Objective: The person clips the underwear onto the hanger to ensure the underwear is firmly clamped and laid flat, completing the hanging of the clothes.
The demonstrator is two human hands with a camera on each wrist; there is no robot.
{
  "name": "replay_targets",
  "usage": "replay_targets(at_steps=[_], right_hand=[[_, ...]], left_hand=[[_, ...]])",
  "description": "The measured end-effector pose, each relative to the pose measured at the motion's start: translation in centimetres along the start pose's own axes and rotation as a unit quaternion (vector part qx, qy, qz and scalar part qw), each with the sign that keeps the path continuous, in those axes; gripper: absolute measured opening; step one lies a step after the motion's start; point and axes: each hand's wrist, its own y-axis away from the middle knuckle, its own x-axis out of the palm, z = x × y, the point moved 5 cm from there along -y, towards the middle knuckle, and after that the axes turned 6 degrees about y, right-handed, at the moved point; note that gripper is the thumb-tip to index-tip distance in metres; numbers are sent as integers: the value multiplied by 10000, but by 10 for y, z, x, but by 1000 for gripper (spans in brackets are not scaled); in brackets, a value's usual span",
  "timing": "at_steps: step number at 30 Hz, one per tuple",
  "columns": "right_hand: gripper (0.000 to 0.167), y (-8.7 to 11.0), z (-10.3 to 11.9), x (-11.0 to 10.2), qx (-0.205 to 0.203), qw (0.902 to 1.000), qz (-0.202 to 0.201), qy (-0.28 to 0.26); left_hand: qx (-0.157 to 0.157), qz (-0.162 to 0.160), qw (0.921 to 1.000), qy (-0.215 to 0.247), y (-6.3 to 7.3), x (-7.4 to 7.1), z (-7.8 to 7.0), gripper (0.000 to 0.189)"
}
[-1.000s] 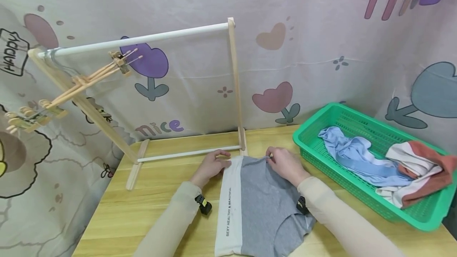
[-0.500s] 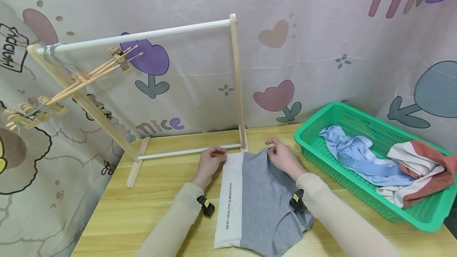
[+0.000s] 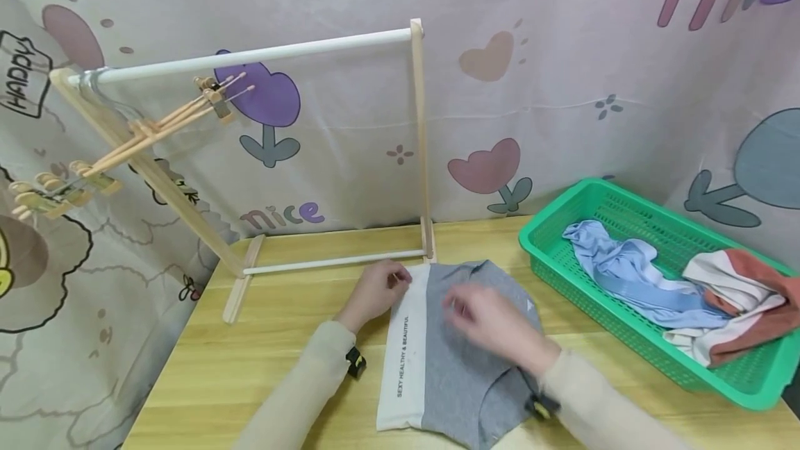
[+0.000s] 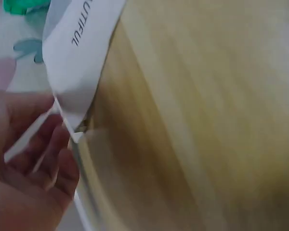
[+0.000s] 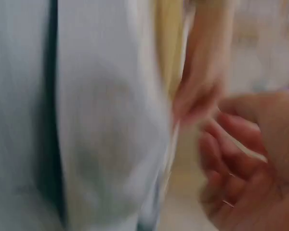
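Observation:
A pair of grey underpants (image 3: 459,346) lies on the table, its white waistband (image 3: 403,367) printed with black letters along the left side. At the far corner of that waistband, my left hand (image 3: 377,292) pinches the edge of the cloth. The left wrist view has the thumb and fingers of the left hand (image 4: 36,144) at the waistband corner (image 4: 72,106). My right hand (image 3: 490,318) is over the grey cloth, blurred, with loosely bent fingers and nothing held. Blur also covers the right hand (image 5: 250,154) in the right wrist view, beside the pale cloth (image 5: 106,120).
At the right stands a green basket (image 3: 537,242) holding a light blue garment (image 3: 631,276) and a rust-and-white garment (image 3: 740,297). A wooden rack (image 3: 420,137) with a white rod (image 3: 262,54) stands behind. From its left end hangs a wooden hanger (image 3: 156,132) with several clips.
My right hand has let go of the far edge of the underpants and moved left and nearer over the grey cloth. The left hand stays at the waistband corner.

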Motion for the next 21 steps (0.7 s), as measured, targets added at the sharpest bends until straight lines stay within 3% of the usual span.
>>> replay_targets(at_steps=[4,7,11,14,21], right_hand=[[15,42,60,21,-1209,9870,982,404],[17,61,80,37,-1659,9736,1248,947],[13,72,87,53,-1945,9629,1478,1147],[18,77,87,60,-2111,9563,1769,982],[11,86,88,63,-2353,9454,2153,666]], left_hand=[[474,610,9956,-538,11,2,-13,14],[491,932,9904,-892,19,4,-14,27],[360,1332,9815,-1327,28,6,-12,46],[288,1558,9732,-1669,33,8,-10,56],[19,1594,9618,-2228,48,7,-14,60]])
